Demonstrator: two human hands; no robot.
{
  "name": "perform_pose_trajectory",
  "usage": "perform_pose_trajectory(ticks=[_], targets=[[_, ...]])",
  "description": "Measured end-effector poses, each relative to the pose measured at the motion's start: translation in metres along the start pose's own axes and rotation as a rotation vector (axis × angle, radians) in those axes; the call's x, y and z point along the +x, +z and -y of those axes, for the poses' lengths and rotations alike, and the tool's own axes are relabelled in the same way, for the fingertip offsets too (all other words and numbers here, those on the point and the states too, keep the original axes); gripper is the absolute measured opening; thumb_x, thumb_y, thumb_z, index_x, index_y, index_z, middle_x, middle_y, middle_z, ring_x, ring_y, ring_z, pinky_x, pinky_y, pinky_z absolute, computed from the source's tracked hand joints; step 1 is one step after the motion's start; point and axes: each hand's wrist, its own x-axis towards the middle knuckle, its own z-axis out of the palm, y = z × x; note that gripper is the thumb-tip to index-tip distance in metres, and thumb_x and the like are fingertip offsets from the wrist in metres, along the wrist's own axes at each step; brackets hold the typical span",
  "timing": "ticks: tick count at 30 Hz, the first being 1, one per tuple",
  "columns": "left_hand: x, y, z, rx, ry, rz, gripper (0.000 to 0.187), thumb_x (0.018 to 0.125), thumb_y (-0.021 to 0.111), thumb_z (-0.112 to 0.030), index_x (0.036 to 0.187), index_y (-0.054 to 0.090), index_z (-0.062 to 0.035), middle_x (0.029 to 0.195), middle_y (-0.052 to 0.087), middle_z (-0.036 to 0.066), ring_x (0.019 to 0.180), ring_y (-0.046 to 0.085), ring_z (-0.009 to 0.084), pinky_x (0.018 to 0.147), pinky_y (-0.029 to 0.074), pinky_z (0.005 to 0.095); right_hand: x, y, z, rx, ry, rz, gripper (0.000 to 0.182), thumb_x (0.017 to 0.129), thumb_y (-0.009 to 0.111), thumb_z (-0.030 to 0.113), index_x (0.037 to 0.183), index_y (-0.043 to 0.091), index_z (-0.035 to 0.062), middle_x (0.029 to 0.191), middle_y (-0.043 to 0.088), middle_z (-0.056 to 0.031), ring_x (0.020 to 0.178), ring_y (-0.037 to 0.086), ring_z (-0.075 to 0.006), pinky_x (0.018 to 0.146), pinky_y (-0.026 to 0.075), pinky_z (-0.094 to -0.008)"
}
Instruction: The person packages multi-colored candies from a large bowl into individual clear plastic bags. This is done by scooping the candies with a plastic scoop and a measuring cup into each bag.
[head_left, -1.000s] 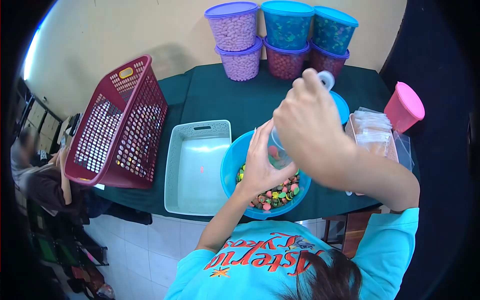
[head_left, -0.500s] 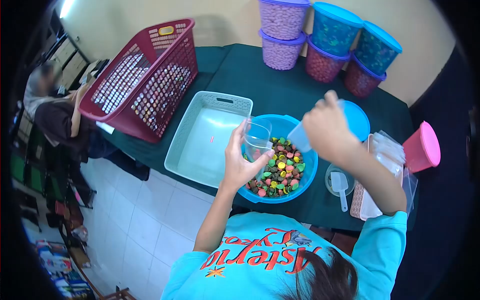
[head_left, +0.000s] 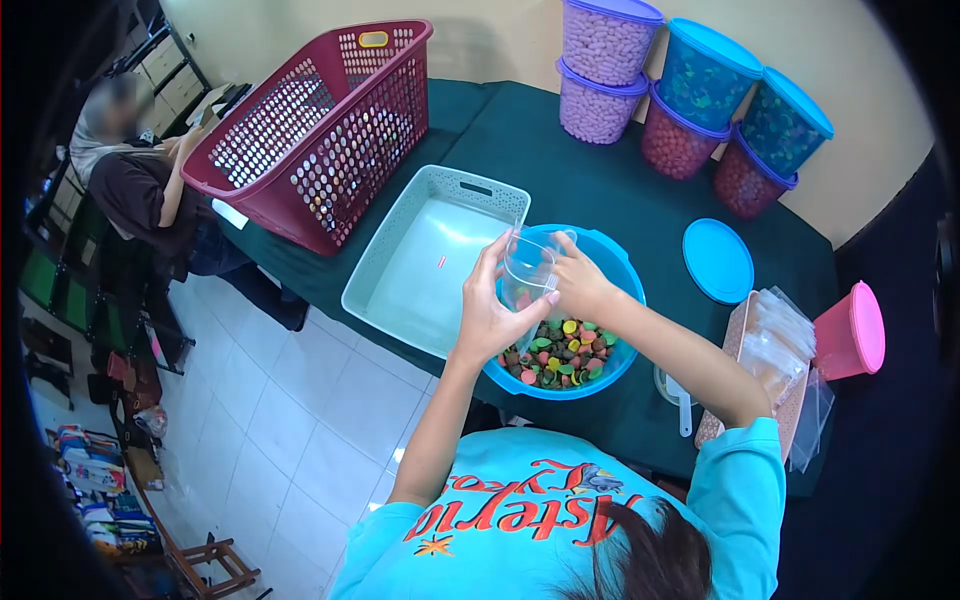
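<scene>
A clear plastic cup [head_left: 530,262] is in my left hand [head_left: 492,305], fingers and thumb wrapped round its side, over the blue basin [head_left: 638,325]. My right hand [head_left: 580,283] is closed beside the cup, over the same basin. A translucent end of what looks like a scoop [head_left: 567,238] shows above its fingers; the rest is hidden behind the hand and cup. Small brown, green, yellow and pink shell-shaped pieces [head_left: 555,362] fill the lower part of the basin. To the left of my left hand stands a pale green tray [head_left: 400,270].
A maroon laundry basket [head_left: 330,200] holding round-topped items is at back left. Several lidded tubs [head_left: 605,100] are stacked along the wall. A blue lid [head_left: 718,262], a white scoop [head_left: 684,412], a basket of clear bags [head_left: 770,345] and a pink tub [head_left: 850,332] lie right. A person [head_left: 140,190] sits far left.
My right hand has come down and left, from above the basin's right side to beside the cup. The pale scoop end now points up by the cup. The view has shifted slightly.
</scene>
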Motion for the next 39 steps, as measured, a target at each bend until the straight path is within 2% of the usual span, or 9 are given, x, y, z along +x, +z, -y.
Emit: perform_pose_trajectory(ticks=[6,9,11,15,22,27,30,34,39], targets=[[0.000,-0.001,0.002,0.004,-0.006,0.024,0.076,0.062,0.073,-0.016,0.125,0.034,0.0025,0.123,0.043,0.018,0.114,0.044,0.0293,0.091,0.040,0.0426,-0.003,-0.007,-0.002,0.035,-0.086,0.060,0.010,0.067,0.056,0.012,0.071,0.066,0.0125,0.075,0.062,-0.0035,0.096,0.052,-0.0197,0.103,0.020,-0.0436],[-0.001,-0.001,0.002,0.002,0.039,0.081,0.076,0.062,0.071,-0.014,0.126,0.033,0.0031,0.123,0.043,0.019,0.115,0.043,0.0293,0.091,0.040,0.0414,-0.002,-0.005,0.001,0.119,-0.058,-0.153,0.013,0.066,0.057,0.011,0.075,0.066,0.0143,0.075,0.062,-0.0036,0.095,0.052,-0.0194,0.102,0.022,-0.0434],[0.000,-0.002,0.002,0.004,0.055,0.107,0.076,0.063,0.070,-0.013,0.127,0.032,0.0036,0.124,0.042,0.020,0.115,0.043,0.0300,0.092,0.039,0.0406,0.001,-0.009,-0.001,0.137,-0.008,0.074,0.015,0.066,0.058,0.012,0.078,0.066,0.0156,0.078,0.061,-0.0036,0.094,0.052,-0.0191,0.101,0.023,-0.0440],[-0.001,-0.002,-0.001,-0.047,0.072,0.152,0.078,0.065,0.068,-0.013,0.129,0.027,0.0033,0.124,0.041,0.022,0.117,0.041,0.0318,0.095,0.034,0.0411,0.000,0.001,-0.006,0.197,0.057,0.126,0.015,0.065,0.058,0.012,0.078,0.066,0.0154,0.080,0.060,-0.0035,0.093,0.052,-0.0184,0.101,0.023,-0.0447],[-0.002,-0.007,-0.001,-0.165,0.012,0.306,0.080,0.069,0.063,-0.011,0.133,0.018,0.0032,0.126,0.036,0.026,0.118,0.038,0.0340,0.097,0.031,0.0414,-0.004,-0.007,-0.004,0.082,0.011,-0.031,0.023,0.064,0.060,0.015,0.087,0.065,0.0139,0.090,0.061,-0.0034,0.096,0.051,-0.0186,0.099,0.025,-0.0469],[-0.001,-0.010,0.001,-0.236,-0.042,0.377,0.083,0.070,0.062,-0.013,0.133,0.011,0.0034,0.124,0.036,0.025,0.117,0.038,0.0320,0.096,0.032,0.0418,0.001,-0.015,-0.005,0.146,0.152,0.311,0.019,0.066,0.061,0.012,0.084,0.065,0.0136,0.089,0.061,-0.0051,0.094,0.053,-0.0192,0.099,0.024,-0.0465],[-0.001,-0.011,0.004,-0.155,0.015,0.402,0.086,0.070,0.062,-0.013,0.134,0.006,0.0031,0.123,0.035,0.024,0.116,0.037,0.0312,0.095,0.032,0.0416,-0.003,-0.020,0.001,0.070,0.127,0.131,0.016,0.067,0.056,0.010,0.079,0.066,0.0135,0.075,0.061,-0.0005,0.090,0.053,-0.0158,0.100,0.023,-0.0419],[-0.001,-0.013,0.007,-0.192,-0.007,0.428,0.089,0.069,0.062,-0.014,0.133,0.003,0.0041,0.123,0.030,0.025,0.116,0.034,0.0336,0.095,0.031,0.0426,-0.003,-0.035,-0.003,0.185,0.174,0.219,0.016,0.065,0.057,0.007,0.077,0.067,0.0127,0.070,0.061,-0.0025,0.084,0.055,-0.0167,0.095,0.027,-0.0397],[0.002,-0.015,0.008,-0.157,0.022,0.447,0.090,0.066,0.060,-0.010,0.134,0.001,0.0017,0.123,0.032,0.024,0.114,0.036,0.0309,0.095,0.032,0.0421,-0.004,-0.052,-0.006,0.203,0.367,0.611,0.012,0.062,0.062,0.008,0.074,0.064,0.0111,0.073,0.061,-0.0019,0.083,0.054,-0.0185,0.083,0.031,-0.0369]])
